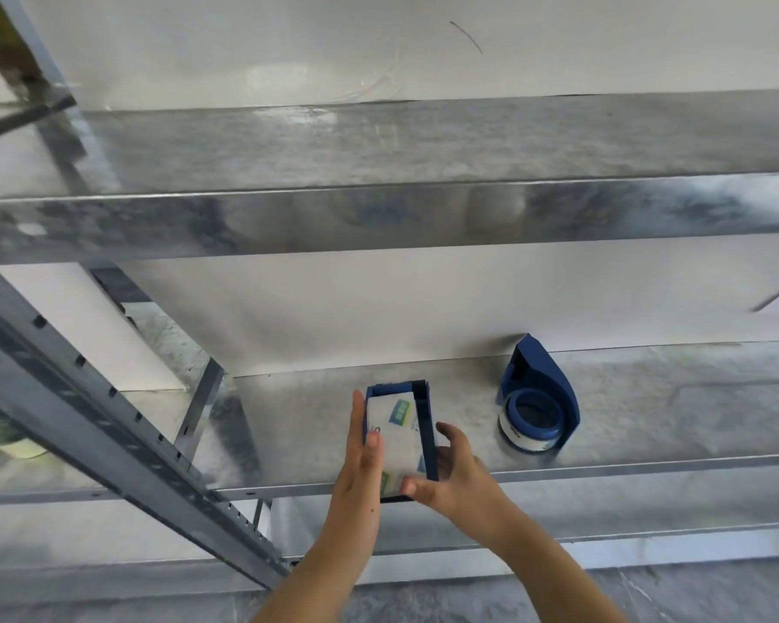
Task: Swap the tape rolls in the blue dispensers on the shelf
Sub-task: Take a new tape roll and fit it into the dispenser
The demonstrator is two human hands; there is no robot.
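The near dispenser (428, 424), a dark blue open-topped housing, is shown from above at the front edge of the lower shelf (648, 411), its near end projecting past the shelf lip. Inside it a white roll (396, 438) printed with green and blue patches is seated between the two side walls. The housing is gripped by the left hand (360, 469), whose fingers are laid straight along the outer left wall while the thumb is bent over onto the roll. It is also gripped by the right hand (457, 474), whose fingers are curled round the outer right wall and whose thumb is pressed on the roll's near end. The second dispenser (547, 379), of the same blue, is laid on its side well to the right on the same shelf, apart from both hands. A second roll (520, 436) with a blue core is seen at its near end. An upper shelf (378, 146) of galvanised metal is fixed above, a perforated upright (109, 424) crosses the left, and a pale wall (333, 308) lies behind.
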